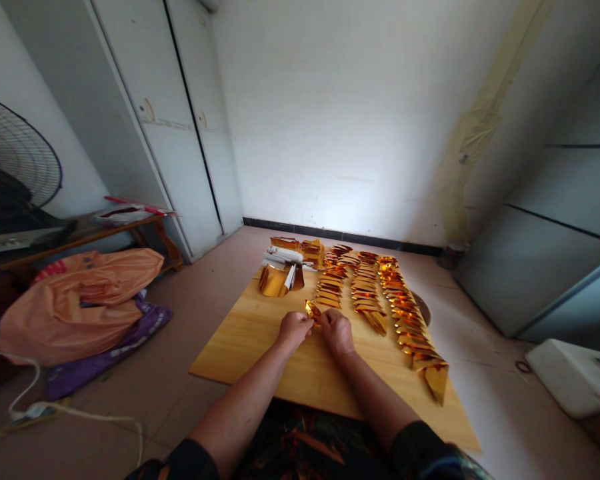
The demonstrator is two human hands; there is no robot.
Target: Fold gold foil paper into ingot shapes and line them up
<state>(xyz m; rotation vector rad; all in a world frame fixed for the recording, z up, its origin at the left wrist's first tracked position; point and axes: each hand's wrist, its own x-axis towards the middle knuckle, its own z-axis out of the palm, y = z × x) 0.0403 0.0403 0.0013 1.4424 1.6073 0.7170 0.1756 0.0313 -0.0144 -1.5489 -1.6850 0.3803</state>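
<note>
1. The left hand (294, 329) has its fingers pinched together on a small folded gold foil piece (312, 311); the right hand (336, 331) pinches the same piece from the other side.
2. Both forearms reach forward over the wooden counter (250, 340), hands nearly touching at its middle.
3. Rows of folded gold foil pieces (367, 290) lie just beyond; a foil sheet stack (280, 273) sits to the left.

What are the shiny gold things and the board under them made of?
The gold piece pinched between the left hand and right hand looks like thin metallic foil paper: mirror glints, sharp creases. The folded rows look the same. The board seems pale wood, smooth, with faint grain.
</note>
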